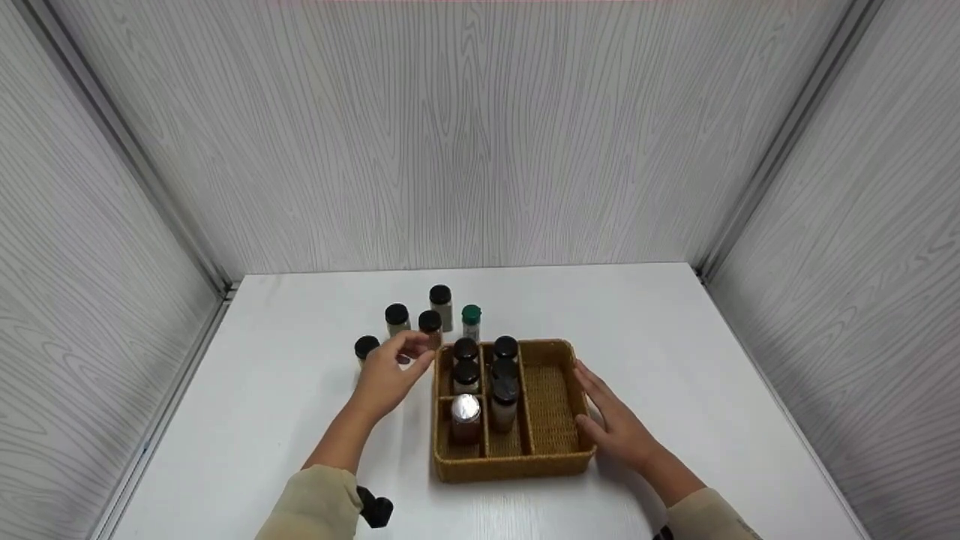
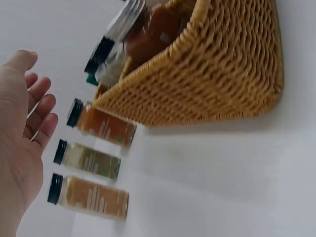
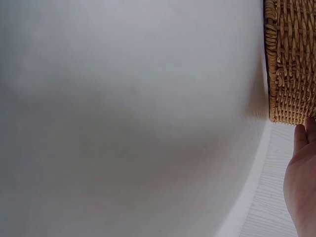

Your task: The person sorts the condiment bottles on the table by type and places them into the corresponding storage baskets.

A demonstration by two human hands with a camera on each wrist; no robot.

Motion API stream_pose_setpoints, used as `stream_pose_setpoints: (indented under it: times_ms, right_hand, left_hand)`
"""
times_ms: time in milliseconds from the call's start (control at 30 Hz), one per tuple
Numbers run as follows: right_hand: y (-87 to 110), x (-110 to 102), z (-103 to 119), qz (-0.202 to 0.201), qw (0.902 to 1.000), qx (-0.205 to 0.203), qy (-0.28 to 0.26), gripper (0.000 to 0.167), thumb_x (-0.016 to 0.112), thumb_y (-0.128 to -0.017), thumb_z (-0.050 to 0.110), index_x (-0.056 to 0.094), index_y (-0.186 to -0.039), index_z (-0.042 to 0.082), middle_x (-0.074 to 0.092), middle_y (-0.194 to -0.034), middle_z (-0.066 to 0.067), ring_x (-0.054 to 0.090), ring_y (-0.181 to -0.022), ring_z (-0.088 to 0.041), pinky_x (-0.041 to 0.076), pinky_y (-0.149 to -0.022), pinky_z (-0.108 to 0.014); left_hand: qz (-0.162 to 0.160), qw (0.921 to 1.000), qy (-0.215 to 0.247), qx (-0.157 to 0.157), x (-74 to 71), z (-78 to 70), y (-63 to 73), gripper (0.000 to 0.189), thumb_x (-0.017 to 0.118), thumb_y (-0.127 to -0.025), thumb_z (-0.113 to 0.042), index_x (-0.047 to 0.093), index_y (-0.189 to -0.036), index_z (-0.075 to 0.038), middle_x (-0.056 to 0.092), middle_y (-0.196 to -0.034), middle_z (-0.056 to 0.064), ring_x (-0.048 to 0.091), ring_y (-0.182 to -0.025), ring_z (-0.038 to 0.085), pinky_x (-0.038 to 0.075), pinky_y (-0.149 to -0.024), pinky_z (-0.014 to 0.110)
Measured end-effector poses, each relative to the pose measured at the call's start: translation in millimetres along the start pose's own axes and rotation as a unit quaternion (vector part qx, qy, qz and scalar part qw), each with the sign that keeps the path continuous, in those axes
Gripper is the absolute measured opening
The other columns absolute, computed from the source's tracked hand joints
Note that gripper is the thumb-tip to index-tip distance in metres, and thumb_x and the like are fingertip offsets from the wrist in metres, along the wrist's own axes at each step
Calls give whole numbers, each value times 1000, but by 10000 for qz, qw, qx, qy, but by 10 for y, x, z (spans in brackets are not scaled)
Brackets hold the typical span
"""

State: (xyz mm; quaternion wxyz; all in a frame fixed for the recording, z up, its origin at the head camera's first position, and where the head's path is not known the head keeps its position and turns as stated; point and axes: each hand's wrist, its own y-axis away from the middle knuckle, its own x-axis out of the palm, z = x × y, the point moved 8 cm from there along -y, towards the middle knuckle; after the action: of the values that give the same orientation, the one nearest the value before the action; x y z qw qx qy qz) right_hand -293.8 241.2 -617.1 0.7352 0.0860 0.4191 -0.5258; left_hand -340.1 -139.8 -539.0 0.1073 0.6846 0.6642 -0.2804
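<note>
A woven basket point(image 1: 517, 469) with dividers stands on the table. My left hand point(image 1: 386, 379) hovers left of it with relaxed fingers, beside a black-capped spice jar with reddish-brown contents point(image 1: 430, 322). The left wrist view shows nothing in that hand point(image 2: 19, 123), apart from the orange-red jar point(image 2: 106, 126). My right hand point(image 1: 619, 427) rests against the basket's right side, fingers extended along the wall. Several black-capped jars point(image 1: 504, 405) and a silver-capped jar point(image 1: 466, 420) stand in the left and middle compartments. The right compartment point(image 1: 551, 409) shows its bare woven bottom.
Outside the basket, a green-capped jar point(image 1: 471, 319) and black-capped jars point(image 1: 441, 300) stand behind and to the left. Another jar point(image 1: 367, 347) stands beyond my left wrist. Grey wood-patterned panels point(image 1: 450, 150) enclose the white table point(image 1: 247, 360) at the back and sides.
</note>
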Motion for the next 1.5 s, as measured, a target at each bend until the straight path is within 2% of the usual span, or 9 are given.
stream_pose_setpoints:
  times_ms: [267, 367, 500, 600, 767, 967, 1200, 1267, 1500]
  right_hand:
    - [2, 10, -25, 95, 9999, 90, 25, 80, 68, -104, 12, 27, -173, 10, 25, -182, -9, 26, -166, -35, 10, -128, -7]
    - [3, 10, -33, 78, 9999, 67, 51, 80, 68, -104, 12, 27, -173, 10, 25, -182, -8, 26, -166, -35, 10, -128, -6]
    - [-2, 0, -30, 39, 9999, 38, 91, 80, 68, -104, 12, 27, -173, 10, 26, -182, -9, 27, -165, -35, 10, -128, -6]
    - [-2, -5, -32, 26, 9999, 52, 99, 80, 69, -104, 12, 28, -173, 10, 26, -182, -9, 28, -165, -34, 11, -128, -7]
    - [-4, 6, -53, 148, 9997, 218, 9, 80, 67, -105, 14, 25, -174, 12, 23, -183, -3, 24, -167, -30, 11, -128, -7]
    - [-3, 20, -75, 204, 9993, 307, 2, 80, 67, -106, 15, 25, -174, 13, 21, -184, -1, 23, -168, -27, 11, -128, -9]
    - [-1, 15, -68, 167, 9995, 257, -23, 80, 68, -105, 14, 26, -173, 11, 23, -183, -4, 23, -168, -25, 11, -128, -8]
    - [0, 11, -60, 142, 9997, 217, -28, 80, 68, -105, 13, 27, -173, 10, 24, -183, -5, 23, -168, -24, 11, -128, -8]
    - [-4, 8, -48, 81, 9999, 102, 25, 80, 69, -103, 10, 28, -172, 9, 25, -182, -7, 25, -167, -26, 11, -129, -8]
  left_hand:
    - [-246, 9990, -144, -337, -210, 343, 8, 40, 79, -101, -17, 67, -138, -6, 74, -135, 14, 69, -131, 33, 55, -117, 50]
    - [-318, 9981, -130, -517, -304, 427, 3, 46, 77, -101, -16, 64, -144, -6, 70, -145, 16, 65, -139, 36, 53, -121, 50]
    - [-368, 9974, -149, -593, -444, 496, -14, 52, 77, -101, -17, 61, -149, -5, 66, -151, 17, 61, -144, 38, 49, -124, 53]
    - [-236, 9973, -256, -647, -521, 557, -26, 59, 79, -100, -22, 58, -153, -5, 62, -156, 16, 54, -151, 39, 41, -129, 56]
    - [206, 9952, -351, -885, -593, 701, -27, 74, 81, -99, -32, 48, -162, -11, 50, -169, 13, 37, -163, 39, 31, -135, 59]
    - [581, 9908, -473, -1127, -617, 825, -38, 87, 82, -99, -37, 36, -169, -10, 39, -175, 17, 30, -166, 41, 27, -136, 62]
    - [1060, 9843, -278, -1386, -512, 914, -39, 102, 86, -96, -33, 23, -173, -10, 26, -180, 20, 24, -166, 47, 25, -136, 62]
    - [1056, 9849, -302, -1338, -496, 916, -48, 100, 85, -97, -32, 25, -173, -9, 28, -179, 21, 27, -165, 48, 27, -136, 60]
    - [714, 9887, -627, -1158, -505, 934, -88, 74, 74, -105, -22, 37, -166, -4, 38, -172, 27, 37, -161, 49, 35, -133, 60]
